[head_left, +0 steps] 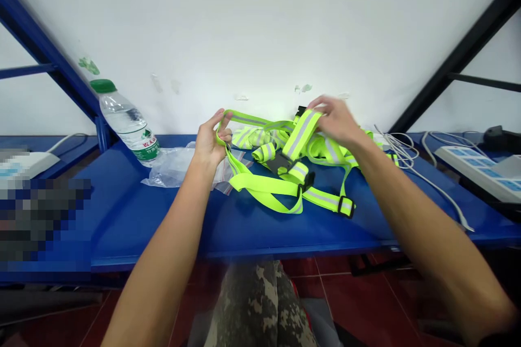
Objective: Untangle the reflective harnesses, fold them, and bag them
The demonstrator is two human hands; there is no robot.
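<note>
Visibly lime straps (271, 184) | silver stripes (302, 134) | black buckles (279, 164) | left fingers (213, 120), right fingers (324, 103) grasping straps

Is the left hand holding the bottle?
No, the left hand holds a yellow-green strap, while the bottle is apart, farther left.

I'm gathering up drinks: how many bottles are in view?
1: the green-capped bottle, on the blue table beside clear plastic bags, left of the left hand. The pixelated patch could hide another.
</note>
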